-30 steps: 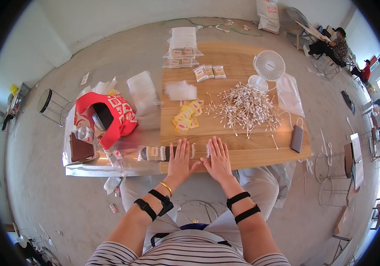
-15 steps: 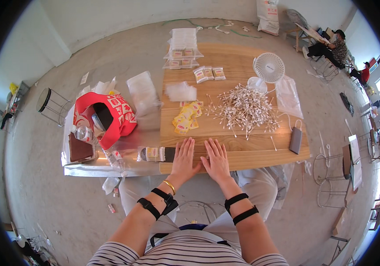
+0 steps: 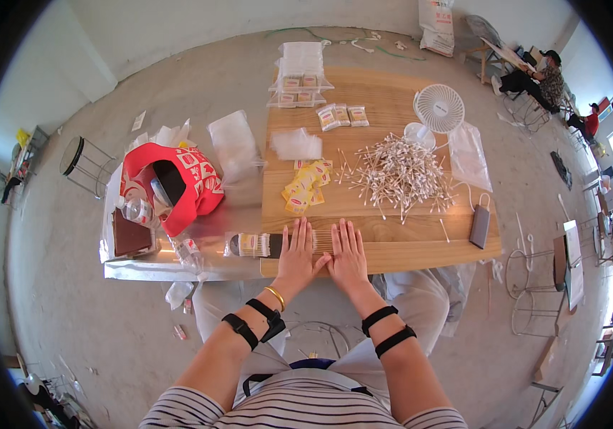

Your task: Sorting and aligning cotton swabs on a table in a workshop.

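Note:
Both hands lie flat near the front edge of the wooden table, thumbs almost touching. My left hand (image 3: 295,254), its fingers stretched out, rests over the right part of a dark strip (image 3: 275,245). My right hand (image 3: 348,256) is likewise spread flat, palm down. In the gap between them shows a row of thin cotton swabs (image 3: 321,242), side by side; their ends are covered by my palms. Left of my left hand, a clear bag of cotton swabs (image 3: 253,245) with a yellow-red label lies on the dark strip. Yellow label cards (image 3: 306,187) are scattered beyond my fingers.
A loose heap of cotton swabs (image 3: 403,175) spreads on the right, beside a white fan (image 3: 438,109) and a grey power bank (image 3: 479,226). Packed swab bags (image 3: 342,116) and clear bags (image 3: 297,145) lie farther back. A red bag (image 3: 203,182) and plastic bottles (image 3: 137,210) stand left.
The view has shifted slightly. Both hands stay flat over the swabs in nearly the same pose.

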Motion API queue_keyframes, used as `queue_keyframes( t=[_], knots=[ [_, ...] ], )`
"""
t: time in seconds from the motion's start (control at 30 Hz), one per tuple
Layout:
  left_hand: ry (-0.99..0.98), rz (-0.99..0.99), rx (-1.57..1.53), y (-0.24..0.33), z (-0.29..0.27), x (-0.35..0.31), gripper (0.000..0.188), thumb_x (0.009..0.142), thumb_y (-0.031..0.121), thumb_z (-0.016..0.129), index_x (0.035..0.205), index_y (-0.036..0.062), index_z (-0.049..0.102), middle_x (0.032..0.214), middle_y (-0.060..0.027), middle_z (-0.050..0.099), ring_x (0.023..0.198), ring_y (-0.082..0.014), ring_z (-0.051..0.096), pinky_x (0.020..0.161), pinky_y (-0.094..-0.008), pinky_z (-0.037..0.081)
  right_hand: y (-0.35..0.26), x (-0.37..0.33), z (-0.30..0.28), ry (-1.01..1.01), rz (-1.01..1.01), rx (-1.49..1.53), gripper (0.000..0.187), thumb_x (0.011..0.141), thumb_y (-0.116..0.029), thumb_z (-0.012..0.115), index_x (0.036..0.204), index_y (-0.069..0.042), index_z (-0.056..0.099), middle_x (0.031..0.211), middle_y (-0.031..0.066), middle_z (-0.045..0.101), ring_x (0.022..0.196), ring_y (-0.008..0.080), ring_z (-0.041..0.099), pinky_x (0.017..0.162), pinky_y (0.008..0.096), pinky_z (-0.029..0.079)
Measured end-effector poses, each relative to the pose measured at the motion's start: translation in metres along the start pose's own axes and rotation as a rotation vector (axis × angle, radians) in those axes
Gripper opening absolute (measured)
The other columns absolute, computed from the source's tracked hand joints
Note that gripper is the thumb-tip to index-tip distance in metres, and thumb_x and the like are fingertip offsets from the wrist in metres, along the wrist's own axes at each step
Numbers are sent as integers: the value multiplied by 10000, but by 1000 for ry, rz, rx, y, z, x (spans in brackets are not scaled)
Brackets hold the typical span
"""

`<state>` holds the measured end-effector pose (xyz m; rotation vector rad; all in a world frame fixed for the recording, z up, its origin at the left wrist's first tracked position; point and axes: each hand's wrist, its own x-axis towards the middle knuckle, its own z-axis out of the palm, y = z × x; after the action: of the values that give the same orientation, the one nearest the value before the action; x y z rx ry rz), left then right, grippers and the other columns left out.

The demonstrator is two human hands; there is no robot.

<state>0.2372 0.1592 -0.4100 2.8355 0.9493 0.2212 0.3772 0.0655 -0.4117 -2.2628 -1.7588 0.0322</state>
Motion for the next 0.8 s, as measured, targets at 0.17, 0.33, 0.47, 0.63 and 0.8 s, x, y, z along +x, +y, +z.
queue_keyframes(
  t=[0.17,0.33,0.47,0.63,0.8],
  knots=[
    [64,37,-148,-1,-8,3,929,980,650,356,1531,-90,242,1621,-255,201,1533,-355,137,1235,-521,89,-1,0,-4,-37,11,-8,768,929,-336,547,1555,0,258,1632,196,222,1530,341,161,1248,495,115],
    [-2,157,-140,-4,-8,0,860,1004,575,378,1563,-46,174,1623,-242,206,1524,-353,170,1233,-521,100,-2,0,-1,-29,-2,13,752,939,-327,521,1556,5,246,1631,209,216,1530,343,163,1247,500,117],
    [38,-141,-533,-20,-42,-10,758,1022,406,460,1579,-9,155,1616,-243,235,1512,-352,213,1225,-522,133,3,-3,-4,-30,26,4,750,955,-338,518,1560,3,235,1630,201,222,1532,328,162,1247,498,118],
    [378,-380,-174,-131,-29,-45,752,1009,350,519,1569,-16,177,1589,-252,289,1480,-369,284,1203,-502,215,-32,10,9,-54,21,15,749,957,-341,516,1562,-1,233,1631,190,226,1532,310,168,1247,494,117],
    [327,-800,-911,-170,7,-47,569,1029,446,490,1290,-58,530,1192,-250,647,1113,-362,630,936,-408,486,-80,24,24,-42,-44,40,750,946,-345,534,1563,-22,256,1639,166,219,1533,295,169,1249,490,104]
  ],
)
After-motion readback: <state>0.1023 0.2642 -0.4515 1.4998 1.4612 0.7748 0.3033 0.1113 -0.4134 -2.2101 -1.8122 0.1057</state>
